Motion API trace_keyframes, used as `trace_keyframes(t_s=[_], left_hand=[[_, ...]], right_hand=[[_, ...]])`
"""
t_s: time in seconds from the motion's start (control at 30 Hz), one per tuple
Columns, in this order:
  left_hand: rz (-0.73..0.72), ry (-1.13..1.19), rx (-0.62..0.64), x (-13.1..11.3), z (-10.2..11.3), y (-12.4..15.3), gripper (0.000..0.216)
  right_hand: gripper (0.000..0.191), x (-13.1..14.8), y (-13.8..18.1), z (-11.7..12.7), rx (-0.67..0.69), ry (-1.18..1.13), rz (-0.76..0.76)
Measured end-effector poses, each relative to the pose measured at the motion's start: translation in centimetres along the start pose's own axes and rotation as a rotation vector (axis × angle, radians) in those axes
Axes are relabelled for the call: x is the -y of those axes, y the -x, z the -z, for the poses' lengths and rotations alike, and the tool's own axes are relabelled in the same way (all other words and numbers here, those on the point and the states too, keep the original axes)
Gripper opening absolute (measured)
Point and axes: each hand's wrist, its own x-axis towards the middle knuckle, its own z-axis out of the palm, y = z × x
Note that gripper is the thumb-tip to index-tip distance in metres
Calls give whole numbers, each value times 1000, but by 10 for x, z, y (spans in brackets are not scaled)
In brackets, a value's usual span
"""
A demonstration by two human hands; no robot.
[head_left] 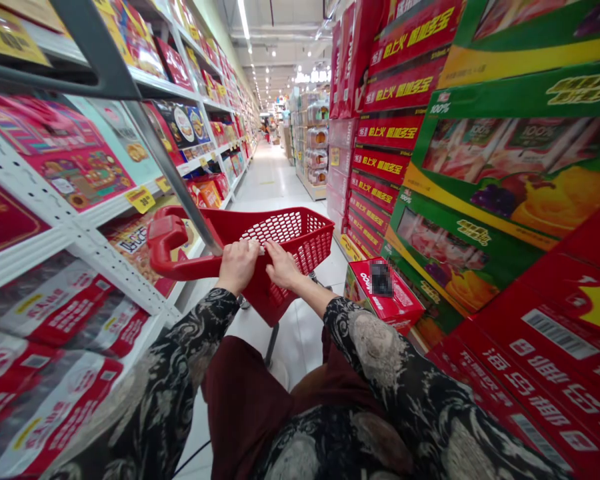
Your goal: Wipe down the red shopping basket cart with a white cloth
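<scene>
My left hand (237, 265) is closed, knuckles up, over the near rim of a red shopping basket (300, 243) on wheels. Close beside it, my right hand (283, 267) has its fingers bent and its fingertips meeting the left hand's. A small pale thing (255, 245) shows between the fingertips; its kind is too small to tell. The hands hide part of the basket's rim. Holes pierce the basket's walls, and a red loop handle (165, 247) sticks out at its left. The grey metal bar (175, 173) of a pull handle slants up past my left hand.
White shelves (95, 213) of packaged food line the left side. Stacked green juice cartons (480, 200) and red drink cartons (385, 130) rise at the right. A red box (387, 293) stands low near my right knee. The tiled aisle floor (275, 177) runs ahead.
</scene>
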Motion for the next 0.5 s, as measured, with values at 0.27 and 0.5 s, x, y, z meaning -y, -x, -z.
trace_keyframes(t_s=[0.27, 0.5], left_hand=[[-36, 27, 6, -29, 4, -13, 37], [-120, -4, -12, -52, 6, -21, 39]], right_hand=[[75, -18, 7, 10, 29, 5, -30], [59, -25, 15, 18, -146, -53, -48]])
